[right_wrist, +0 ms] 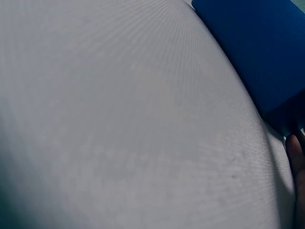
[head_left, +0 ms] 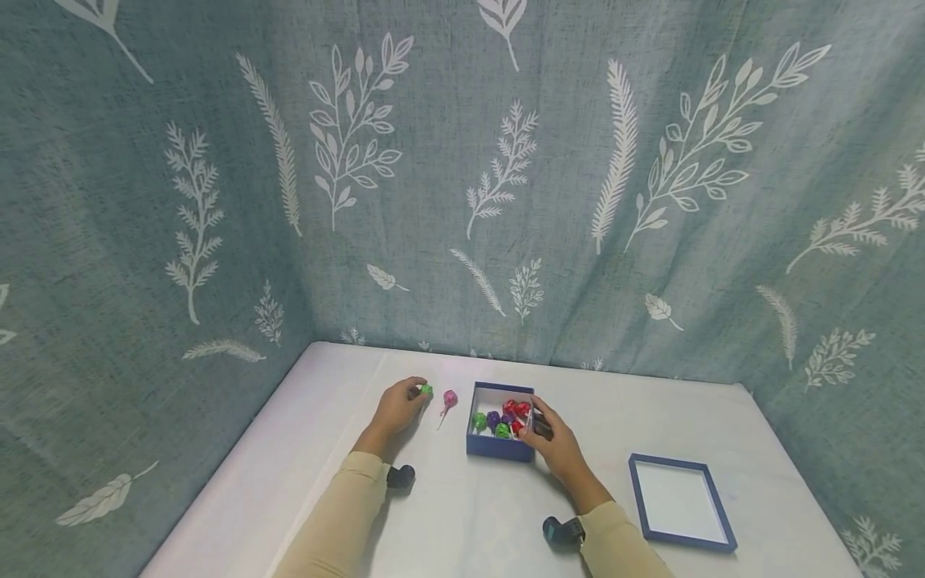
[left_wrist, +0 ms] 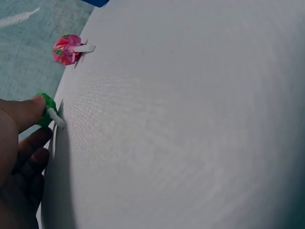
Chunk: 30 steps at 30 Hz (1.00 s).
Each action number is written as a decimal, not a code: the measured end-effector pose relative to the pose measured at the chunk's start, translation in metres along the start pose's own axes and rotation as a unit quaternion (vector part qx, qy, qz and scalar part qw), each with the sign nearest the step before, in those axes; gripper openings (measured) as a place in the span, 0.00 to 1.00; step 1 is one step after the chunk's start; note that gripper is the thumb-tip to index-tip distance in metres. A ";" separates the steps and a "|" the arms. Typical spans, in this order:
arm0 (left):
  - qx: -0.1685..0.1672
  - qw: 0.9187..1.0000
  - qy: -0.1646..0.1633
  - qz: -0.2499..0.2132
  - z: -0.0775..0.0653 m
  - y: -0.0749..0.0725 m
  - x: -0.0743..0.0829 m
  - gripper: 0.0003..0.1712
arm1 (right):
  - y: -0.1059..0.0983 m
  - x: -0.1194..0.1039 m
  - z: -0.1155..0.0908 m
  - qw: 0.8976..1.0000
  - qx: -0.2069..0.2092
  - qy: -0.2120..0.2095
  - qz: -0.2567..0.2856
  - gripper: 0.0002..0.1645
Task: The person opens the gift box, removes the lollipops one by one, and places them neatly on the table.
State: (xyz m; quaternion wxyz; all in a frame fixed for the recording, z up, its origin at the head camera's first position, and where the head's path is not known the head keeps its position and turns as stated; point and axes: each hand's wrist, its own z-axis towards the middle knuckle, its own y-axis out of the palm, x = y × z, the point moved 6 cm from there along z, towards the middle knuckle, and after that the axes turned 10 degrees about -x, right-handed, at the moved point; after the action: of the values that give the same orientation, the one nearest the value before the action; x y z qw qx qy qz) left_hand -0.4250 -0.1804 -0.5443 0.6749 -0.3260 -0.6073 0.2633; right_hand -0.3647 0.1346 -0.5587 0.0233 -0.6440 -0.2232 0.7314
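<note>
My left hand (head_left: 397, 406) pinches a green-wrapped lollipop (left_wrist: 49, 110) between thumb and fingers, its white stick pointing away from the palm. Just right of it in the head view, a pink lollipop (head_left: 450, 398) lies on the white table, stick toward me. Further right stands an open blue box (head_left: 499, 448) with a white inside. Several green, purple and red lollipops (head_left: 503, 430) lie in it. My right hand (head_left: 556, 441) grips the box's right side. In the right wrist view only some fingers (right_wrist: 295, 151) show, at the box's lower corner.
A blue-rimmed box lid (head_left: 682, 499) lies to the right of the box, its white inside facing up. Behind the white table (head_left: 462, 514) hangs a blue-green curtain (head_left: 433, 201) with white leaf patterns, which also runs along both sides.
</note>
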 end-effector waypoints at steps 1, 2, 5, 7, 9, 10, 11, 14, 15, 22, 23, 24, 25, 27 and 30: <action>0.000 1.000 0.000 -0.001 0.000 0.000 0.000 0.19 | 0.000 0.001 0.000 1.000 0.001 0.001 -0.001 0.43; 0.000 1.000 -0.001 -0.003 -0.001 0.000 0.000 0.20 | 0.000 0.001 0.000 1.000 0.001 0.002 -0.002 0.43; -0.003 1.000 -0.009 -0.009 -0.002 0.000 0.000 0.20 | 0.001 0.000 0.000 1.000 0.000 0.001 -0.003 0.43; -0.003 1.000 -0.015 -0.012 -0.002 0.000 -0.001 0.21 | 0.001 0.000 0.000 1.000 0.000 0.003 -0.003 0.43; -0.004 1.000 -0.021 -0.015 -0.002 0.001 -0.001 0.21 | 0.001 0.000 0.000 1.000 0.000 0.002 -0.004 0.43; -0.004 1.000 -0.022 -0.017 -0.002 0.001 -0.001 0.21 | 0.001 -0.001 0.000 1.000 0.001 0.004 -0.005 0.43; -0.005 1.000 -0.023 -0.016 -0.002 0.000 -0.001 0.21 | 0.001 -0.001 0.000 1.000 0.001 0.005 -0.006 0.43; -0.004 1.000 -0.028 -0.012 -0.002 -0.001 0.000 0.21 | 0.001 -0.001 -0.001 1.000 0.004 0.009 -0.009 0.43; -0.002 1.000 -0.028 -0.008 -0.002 -0.002 0.000 0.21 | 0.001 -0.002 -0.001 1.000 0.005 0.010 -0.011 0.43; 0.003 1.000 -0.013 0.015 -0.002 -0.014 0.003 0.19 | 0.001 -0.001 0.000 1.000 0.003 -0.001 -0.005 0.44; 0.004 1.000 -0.009 0.017 -0.001 -0.015 0.004 0.19 | 0.001 -0.001 0.000 1.000 0.002 -0.002 -0.006 0.44; 0.005 1.000 -0.006 0.021 -0.001 -0.016 0.006 0.18 | 0.001 -0.001 0.000 1.000 0.002 -0.002 -0.005 0.44; 0.007 1.000 0.000 0.022 0.000 -0.018 0.008 0.18 | 0.001 -0.002 0.000 1.000 0.002 -0.001 -0.007 0.44; 0.012 1.000 0.012 0.025 0.001 -0.020 0.015 0.17 | 0.001 -0.002 0.000 1.000 0.003 0.000 -0.010 0.44; 0.017 0.999 0.040 0.027 0.001 -0.021 0.028 0.17 | 0.001 -0.001 0.000 1.000 0.003 0.003 -0.012 0.44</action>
State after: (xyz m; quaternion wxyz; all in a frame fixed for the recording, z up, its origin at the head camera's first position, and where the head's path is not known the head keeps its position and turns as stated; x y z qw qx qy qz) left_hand -0.4237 -0.1725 -0.5099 0.6970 -0.3411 -0.5663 0.2779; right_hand -0.3639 0.1330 -0.5579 0.0349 -0.6437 -0.2286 0.7295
